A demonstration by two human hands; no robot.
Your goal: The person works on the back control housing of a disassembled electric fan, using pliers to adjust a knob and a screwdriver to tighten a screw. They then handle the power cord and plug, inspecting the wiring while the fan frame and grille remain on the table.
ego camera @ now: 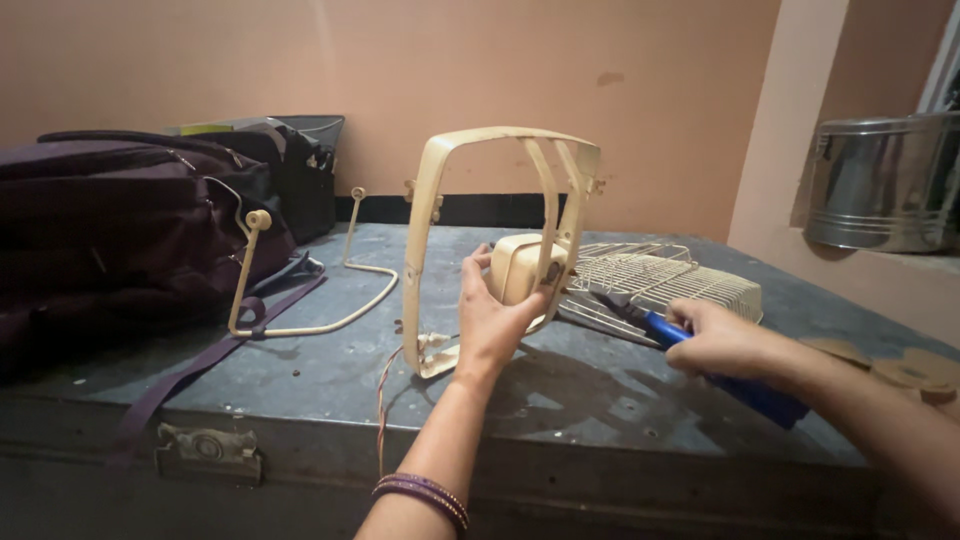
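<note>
Near the front edge of the dark metal trunk (pixel 300 385), a cream fan frame (pixel 500 215) is stood upright, its motor housing (pixel 520 268) cupped from the front by the left hand (pixel 490 320), fingers curled loosely around it. Blue-handled pliers (pixel 700 355) are gripped in the right hand (pixel 725 340), fingers wrapped tight round the handles, the jaws aimed at the frame's base beside a wire grille (pixel 650 275) laid flat toward the right edge. Thin wires (pixel 382 400) are seen trailing from the frame over the front edge. A purple bag (pixel 120 230) and a bent wire stand (pixel 300 290) are kept toward the back left corner. The frame could be tipped if the pliers are pushed hard, since only one hand steadies it; the dangling wires might be snagged or nicked.
</note>
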